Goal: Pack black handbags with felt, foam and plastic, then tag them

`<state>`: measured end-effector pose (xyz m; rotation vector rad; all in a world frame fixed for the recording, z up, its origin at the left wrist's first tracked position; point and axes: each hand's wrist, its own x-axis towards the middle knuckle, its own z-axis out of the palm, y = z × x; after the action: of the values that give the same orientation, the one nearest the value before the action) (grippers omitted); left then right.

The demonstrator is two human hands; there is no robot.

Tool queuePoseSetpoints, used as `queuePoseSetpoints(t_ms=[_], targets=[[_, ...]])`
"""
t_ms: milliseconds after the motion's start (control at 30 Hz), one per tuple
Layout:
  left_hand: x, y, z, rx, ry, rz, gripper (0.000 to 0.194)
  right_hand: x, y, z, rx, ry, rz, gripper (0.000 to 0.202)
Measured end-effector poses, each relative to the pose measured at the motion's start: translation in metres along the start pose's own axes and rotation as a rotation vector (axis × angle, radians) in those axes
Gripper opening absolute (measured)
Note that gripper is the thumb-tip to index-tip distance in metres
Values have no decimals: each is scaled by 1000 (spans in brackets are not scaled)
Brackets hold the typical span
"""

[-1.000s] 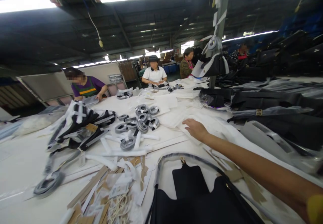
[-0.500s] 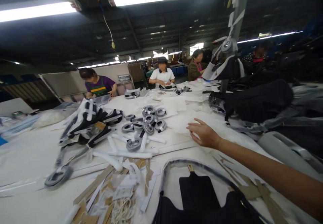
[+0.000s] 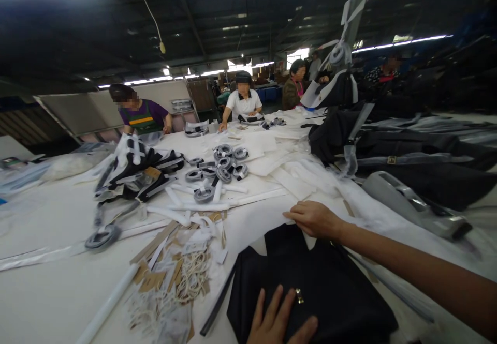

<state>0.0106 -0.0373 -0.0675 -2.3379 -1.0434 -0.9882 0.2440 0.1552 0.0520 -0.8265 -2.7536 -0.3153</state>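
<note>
A black handbag (image 3: 322, 282) with a small gold fitting lies on the table in front of me. My left hand (image 3: 277, 320) rests flat on its front, fingers spread beside the fitting. At the bag's far edge, my right hand (image 3: 316, 220) is closed with its fingertips at the end of the black flap (image 3: 285, 238). Those fingers hide the flap's tip. A dark strap (image 3: 217, 302) runs along the bag's left side.
Left of the bag lie cords (image 3: 194, 277), card strips and clear plastic scraps. Wrapped strap coils (image 3: 225, 163) and white foam tubes (image 3: 202, 207) sit farther back. Black bags (image 3: 419, 152) are piled at right. Several co-workers, one in a white shirt (image 3: 243, 105), work across the table.
My left hand has come into view onto the bag. My right hand, earlier open above the table, has closed at the flap. The strap no longer arches above the bag; my view has tilted down.
</note>
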Motion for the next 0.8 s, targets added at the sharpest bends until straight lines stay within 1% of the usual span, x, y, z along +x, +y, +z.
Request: queuePoseSetpoints(t_ms=[33, 67, 133, 167, 233, 300, 367, 433, 500, 567, 667, 733, 800], targets=[[3, -2, -7, -15, -15, 20, 52, -1, -10, -12, 9, -16, -5, 32], [6, -3, -15, -45, -83, 37, 53, -3, -22, -24, 21, -32, -12, 30], [15, -4, -32, -112, -292, 18, 59, -13, -48, -46, 59, -71, -32, 28], [19, -4, -40, -141, -366, 4, 60, -21, -61, -55, 93, -87, -38, 28], [26, -3, -51, -191, -451, -42, 62, -41, -85, -67, 170, -124, -27, 27], [29, -2, -56, -245, -487, -83, 62, -62, -105, -71, 242, -193, 15, 31], [28, -1, -57, -288, -509, -85, 61, -77, -121, -71, 295, -277, 77, 42], [26, 0, -57, -293, -515, -68, 62, -84, -132, -71, 331, -336, 133, 60], [25, 0, -56, -288, -516, -63, 64, -84, -138, -70, 353, -366, 150, 69], [26, 0, -57, -289, -510, -74, 64, -81, -140, -68, 358, -374, 137, 65], [27, 2, -58, -283, -500, -81, 64, -82, -140, -61, 347, -334, 106, 54], [27, 3, -59, -279, -496, -77, 65, -87, -138, -56, 366, -301, 73, 58], [27, 3, -60, -277, -494, -69, 66, -92, -134, -53, 404, -296, 51, 63]])
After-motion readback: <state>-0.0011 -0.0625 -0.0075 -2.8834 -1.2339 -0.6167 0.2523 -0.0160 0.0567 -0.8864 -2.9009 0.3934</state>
